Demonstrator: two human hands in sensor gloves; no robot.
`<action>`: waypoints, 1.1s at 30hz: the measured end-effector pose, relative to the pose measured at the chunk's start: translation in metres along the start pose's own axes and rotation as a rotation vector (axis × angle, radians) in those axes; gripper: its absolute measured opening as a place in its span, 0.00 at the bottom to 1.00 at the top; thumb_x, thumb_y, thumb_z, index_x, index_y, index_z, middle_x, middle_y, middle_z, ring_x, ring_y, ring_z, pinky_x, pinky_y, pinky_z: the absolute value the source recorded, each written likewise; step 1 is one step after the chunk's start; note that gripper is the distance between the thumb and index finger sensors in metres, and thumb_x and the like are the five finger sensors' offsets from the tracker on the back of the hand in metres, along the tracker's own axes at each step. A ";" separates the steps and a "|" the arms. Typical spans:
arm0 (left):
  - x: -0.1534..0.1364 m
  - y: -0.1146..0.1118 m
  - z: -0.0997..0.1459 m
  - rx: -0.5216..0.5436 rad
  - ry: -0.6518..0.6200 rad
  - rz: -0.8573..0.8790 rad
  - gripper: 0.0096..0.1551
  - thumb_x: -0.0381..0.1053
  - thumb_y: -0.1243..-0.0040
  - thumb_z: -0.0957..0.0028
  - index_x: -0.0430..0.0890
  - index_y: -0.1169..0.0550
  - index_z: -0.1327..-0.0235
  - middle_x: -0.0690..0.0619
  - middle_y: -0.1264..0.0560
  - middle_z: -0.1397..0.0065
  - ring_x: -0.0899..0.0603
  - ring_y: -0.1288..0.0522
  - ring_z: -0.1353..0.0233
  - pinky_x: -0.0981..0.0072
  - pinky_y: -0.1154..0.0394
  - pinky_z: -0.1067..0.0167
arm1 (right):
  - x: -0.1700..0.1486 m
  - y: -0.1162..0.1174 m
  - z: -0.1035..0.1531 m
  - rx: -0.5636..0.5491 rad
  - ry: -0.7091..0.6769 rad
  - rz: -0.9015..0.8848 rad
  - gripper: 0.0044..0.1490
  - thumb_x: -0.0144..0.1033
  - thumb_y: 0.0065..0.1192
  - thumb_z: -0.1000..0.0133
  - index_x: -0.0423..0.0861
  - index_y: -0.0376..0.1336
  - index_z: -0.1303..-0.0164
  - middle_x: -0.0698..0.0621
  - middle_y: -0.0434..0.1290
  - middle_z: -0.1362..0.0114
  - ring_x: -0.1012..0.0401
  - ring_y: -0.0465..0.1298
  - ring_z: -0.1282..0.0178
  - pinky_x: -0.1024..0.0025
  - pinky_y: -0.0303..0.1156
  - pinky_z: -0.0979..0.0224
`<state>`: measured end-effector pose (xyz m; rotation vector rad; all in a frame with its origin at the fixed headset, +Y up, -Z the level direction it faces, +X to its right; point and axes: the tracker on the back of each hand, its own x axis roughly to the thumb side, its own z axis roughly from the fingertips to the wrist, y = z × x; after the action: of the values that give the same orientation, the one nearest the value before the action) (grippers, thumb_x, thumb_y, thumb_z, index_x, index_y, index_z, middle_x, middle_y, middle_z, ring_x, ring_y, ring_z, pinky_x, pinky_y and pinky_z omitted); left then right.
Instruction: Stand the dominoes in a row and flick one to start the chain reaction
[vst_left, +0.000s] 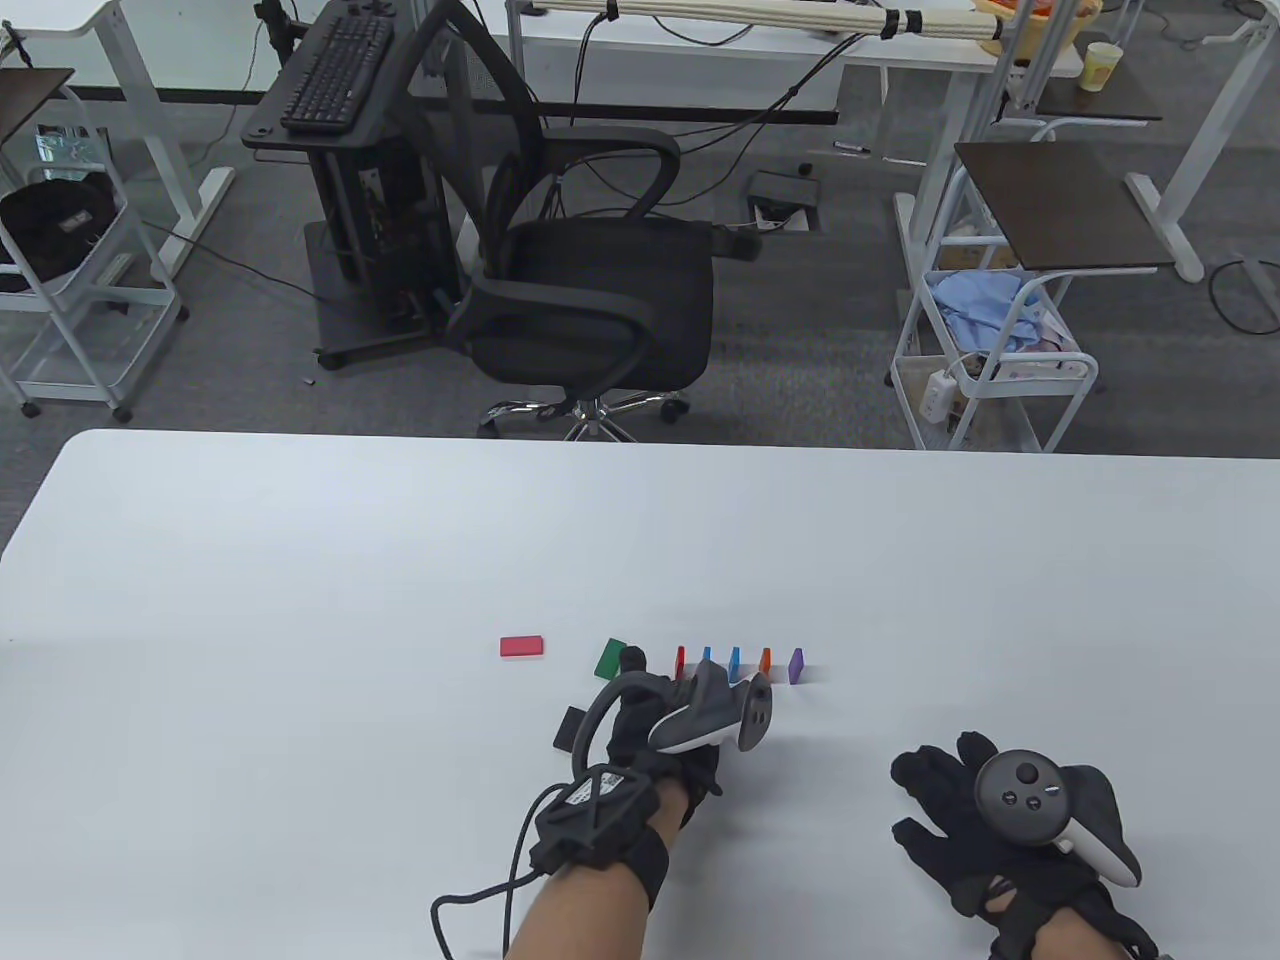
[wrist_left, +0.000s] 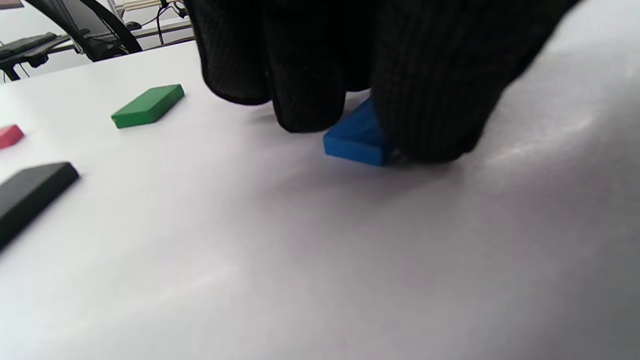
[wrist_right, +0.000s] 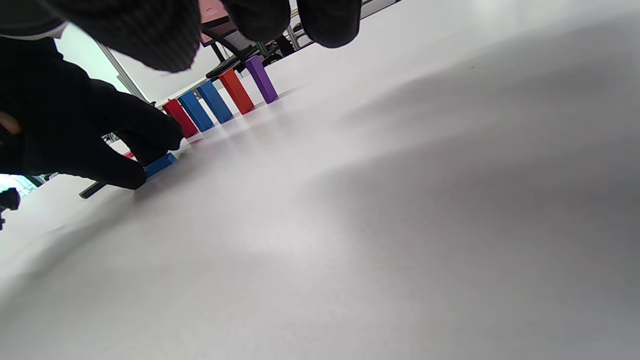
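1. Five dominoes stand upright in a row on the white tabletop (vst_left: 300, 560): red domino (vst_left: 680, 657), blue domino (vst_left: 706, 656), second blue (vst_left: 735, 658), orange domino (vst_left: 765, 659), purple domino (vst_left: 796, 665). Small gaps between them, none touching.
2. Landmark = that row. Purple is its right end, red its left end.
3. Green domino (vst_left: 609, 657) lies flat just left of the red end, apart from it.
4. Flat red domino (vst_left: 521, 646) lies further left of the row, beyond the green one.
5. Black domino (vst_left: 571, 729) lies flat left of and nearer the person than the row, partly hidden by the left wrist in the table view.
6. Left hand (vst_left: 665, 735) sits just in front of the row's left end, fingers curled down to the tabletop.
7. Left grip: fingers (wrist_left: 310, 100) and thumb pinch a flat blue domino (wrist_left: 357, 137) lying on the tabletop; the left wrist view shows glove fabric on both sides of it. It is hidden under the hand in the table view.
8. Right wrist view shows the same flat blue piece in front of the row's red end, under the left fingertips.
9. Right hand (vst_left: 985, 825) rests well right of the row and nearer the person, fingers spread and relaxed, grip loose, holding nothing.
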<state>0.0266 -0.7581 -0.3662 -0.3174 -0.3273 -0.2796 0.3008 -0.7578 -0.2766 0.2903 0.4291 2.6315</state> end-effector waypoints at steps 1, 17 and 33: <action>0.002 0.001 -0.001 0.000 -0.004 -0.028 0.37 0.54 0.24 0.58 0.49 0.27 0.36 0.51 0.18 0.36 0.41 0.24 0.28 0.29 0.54 0.27 | 0.000 0.000 0.000 -0.001 0.000 -0.002 0.40 0.54 0.57 0.41 0.53 0.46 0.24 0.43 0.46 0.14 0.38 0.29 0.19 0.35 0.23 0.23; 0.003 -0.007 -0.001 0.014 -0.087 -0.076 0.39 0.56 0.26 0.58 0.48 0.30 0.35 0.50 0.18 0.39 0.41 0.23 0.30 0.24 0.59 0.28 | -0.001 -0.001 0.000 -0.003 0.008 -0.009 0.40 0.54 0.57 0.41 0.53 0.46 0.24 0.43 0.46 0.14 0.38 0.29 0.19 0.35 0.23 0.23; -0.049 0.024 0.023 0.127 -0.071 0.057 0.35 0.57 0.28 0.59 0.51 0.27 0.38 0.50 0.18 0.38 0.40 0.24 0.30 0.23 0.61 0.29 | -0.002 -0.001 0.000 -0.003 0.008 -0.011 0.40 0.54 0.57 0.41 0.53 0.46 0.24 0.43 0.46 0.14 0.38 0.28 0.19 0.35 0.23 0.23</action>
<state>-0.0163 -0.7173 -0.3689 -0.2113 -0.4036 -0.1913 0.3027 -0.7583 -0.2772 0.2756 0.4289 2.6235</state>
